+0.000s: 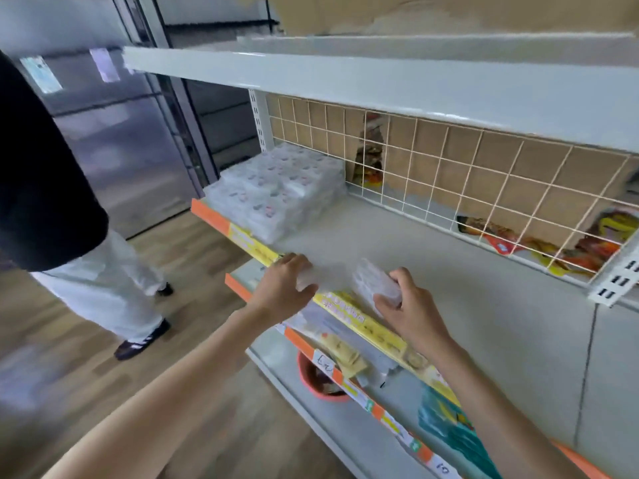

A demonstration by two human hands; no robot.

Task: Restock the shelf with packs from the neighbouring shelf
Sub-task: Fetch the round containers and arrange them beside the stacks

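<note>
A white metal shelf (460, 281) runs across the middle of the view, with an orange and yellow price strip along its front edge. A stack of clear plastic packs (276, 191) sits at its left end. My left hand (285, 288) grips a small clear pack (307, 279) at the front edge of the shelf. My right hand (411, 305) holds another clear pack (371, 281) upright on the shelf board, a little to the right of the left hand. Both packs are blurred.
A wire grid (449, 174) backs the shelf, with cardboard and coloured snack bags (587, 243) behind it. Lower shelves hold yellow packs (342, 350) and a red bowl (318, 378). A person in white trousers (103, 281) stands on the wooden floor at left.
</note>
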